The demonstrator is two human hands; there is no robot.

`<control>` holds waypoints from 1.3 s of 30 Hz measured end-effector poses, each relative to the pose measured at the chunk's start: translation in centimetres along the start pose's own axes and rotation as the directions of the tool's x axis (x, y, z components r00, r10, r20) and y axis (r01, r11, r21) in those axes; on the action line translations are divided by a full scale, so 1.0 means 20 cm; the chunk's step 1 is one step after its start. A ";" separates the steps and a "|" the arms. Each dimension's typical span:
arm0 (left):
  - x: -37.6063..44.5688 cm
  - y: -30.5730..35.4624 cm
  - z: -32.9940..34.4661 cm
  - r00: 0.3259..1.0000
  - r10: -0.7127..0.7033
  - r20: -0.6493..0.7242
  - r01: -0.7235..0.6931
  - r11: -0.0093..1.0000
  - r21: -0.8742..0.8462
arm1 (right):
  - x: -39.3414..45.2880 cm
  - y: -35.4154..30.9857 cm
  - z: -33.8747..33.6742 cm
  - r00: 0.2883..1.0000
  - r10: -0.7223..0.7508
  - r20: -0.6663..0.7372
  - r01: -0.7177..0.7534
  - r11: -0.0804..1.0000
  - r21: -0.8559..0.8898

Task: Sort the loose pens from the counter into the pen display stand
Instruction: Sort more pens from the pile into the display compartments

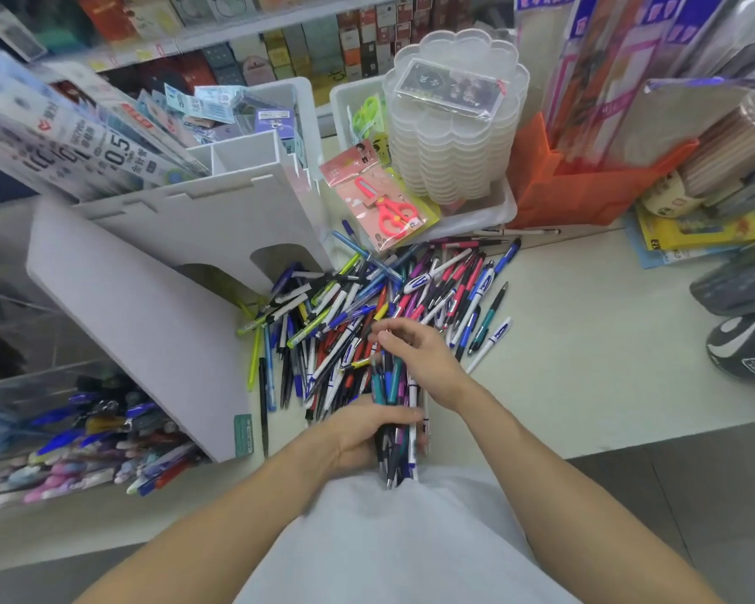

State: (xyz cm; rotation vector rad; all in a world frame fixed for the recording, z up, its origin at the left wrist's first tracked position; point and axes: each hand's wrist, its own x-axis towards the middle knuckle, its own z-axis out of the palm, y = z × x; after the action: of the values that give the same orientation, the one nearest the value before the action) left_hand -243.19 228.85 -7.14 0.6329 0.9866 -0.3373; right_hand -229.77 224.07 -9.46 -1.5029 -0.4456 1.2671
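A big heap of loose pens (pixel 367 298) in many colours lies on the pale counter (pixel 585 364), just right of the white pen display stand (pixel 149 298). My left hand (pixel 362 433) grips a bundle of pens (pixel 395 411) near the counter's front edge, their tips pointing toward me. My right hand (pixel 419 355) hovers over the top of that bundle with fingers curled, pinching a pen at the heap's near side. The stand has arched openings at its base and empty upper compartments.
A clear bin (pixel 83 438) of blue and pastel pens sits at the lower left. Packaged red scissors (pixel 384 207), stacked clear plastic trays (pixel 454 132), an orange box (pixel 585 185) and dark objects (pixel 746 324) at the right edge surround the heap.
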 end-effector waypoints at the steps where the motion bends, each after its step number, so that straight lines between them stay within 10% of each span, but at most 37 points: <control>1: 0.00 -0.03 -0.01 1.000 -0.004 0.011 0.004 1.000 -0.005 | -0.03 0.03 0.00 1.000 0.008 -0.023 -0.008 1.000 -0.001; 6: 0.03 -0.05 0.01 0.997 0.034 0.073 -0.034 0.999 -0.001 | -0.11 0.10 0.03 0.940 0.144 -0.311 -0.059 0.962 0.265; 18: 0.01 -0.05 0.05 0.975 -0.050 0.219 -0.023 0.947 0.320 | -0.29 0.11 -0.13 0.999 -0.037 -0.035 0.036 0.999 -0.014; 30: -0.14 -0.02 0.15 0.956 0.184 0.229 -0.233 0.950 0.210 | -0.32 -0.05 -0.03 0.975 -0.055 -0.217 0.088 0.985 0.146; 34: -0.28 0.02 0.11 0.924 0.307 0.227 -0.331 0.941 0.075 | -0.38 -0.18 0.02 0.932 -0.226 -0.283 0.187 0.969 -0.159; 39: -0.48 0.02 -0.02 0.882 0.364 0.300 -0.394 0.918 0.043 | -0.49 -0.36 0.07 0.957 -0.289 0.001 0.269 0.887 -0.375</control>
State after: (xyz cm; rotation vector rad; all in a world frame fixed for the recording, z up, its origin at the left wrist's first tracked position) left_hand -248.29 229.29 1.09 0.8302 0.5510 -0.1248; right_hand -232.12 219.48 1.54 -1.7094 -0.8728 0.9438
